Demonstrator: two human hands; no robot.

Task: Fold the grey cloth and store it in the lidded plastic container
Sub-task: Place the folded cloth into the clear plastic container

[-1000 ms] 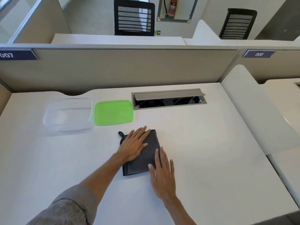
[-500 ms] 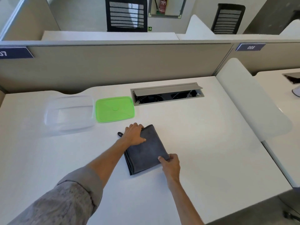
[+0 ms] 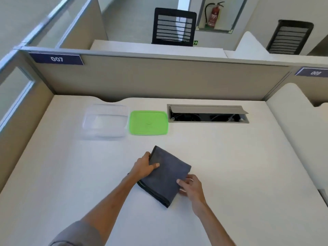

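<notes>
The grey cloth [image 3: 166, 176] is lying folded into a thick, layered rectangle on the white desk [image 3: 230, 166], turned at an angle, well in front of the green lid [image 3: 148, 123] and nearer the person. The left hand [image 3: 144, 166] is gripping the cloth's left edge, thumb pressing on top and fingers curling under the side. The right hand [image 3: 190, 186] is pinching the cloth's right corner, thumb lying on the upper layer and fingers tucking beneath; whether the cloth is lifting off the desk cannot be told. A grey sleeve [image 3: 78, 235] is covering the left upper arm.

The green lid is lying flat on the desk, off the clear plastic container [image 3: 104, 121], which is standing open just left of the lid, the two nearly touching. Just right of the lid, a grey cable hatch [image 3: 207, 113] is sitting in the desk with its flap raised. Behind the lid, a beige partition [image 3: 159, 77] is carrying a blue tag reading 007 [image 3: 56, 59].
</notes>
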